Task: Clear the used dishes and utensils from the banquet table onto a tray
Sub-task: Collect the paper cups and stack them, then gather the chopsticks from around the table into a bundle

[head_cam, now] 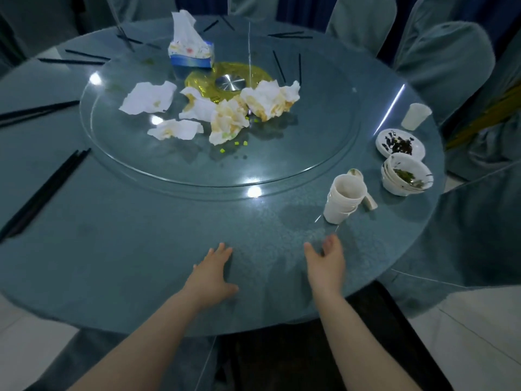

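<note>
Nearest us, our left hand (212, 273) lies flat on the glass worktop (127, 263), fingers straight and holding nothing; our right hand (327, 263) hovers just beside it, fingers relaxed and also empty. Just beyond the right hand stands a stack of cups (342, 203), white and smooth, leaning a little, with a spoon (363, 190) lying behind it and touching it. We judge the cups light but brittle and slick, best taken round the lower wall of the stack so that the upper ones do not slide off. Farther right sits a stack of bowls (406, 176) with green scraps inside, then a plate (400, 143) with dark bits, then a single cup (415, 115) near the edge. These look like hard glazed ware, probably heavier, so we would take the bowls from under the bottom rim. Black chopsticks (45, 193), thin and stiff, lie at the left edge, with more pairs round the far rim. On the glass turntable (169, 165) soft, stained napkins (225, 114) lie crumpled, and behind them stands a tissue box (191, 52). No tray is in view.
</note>
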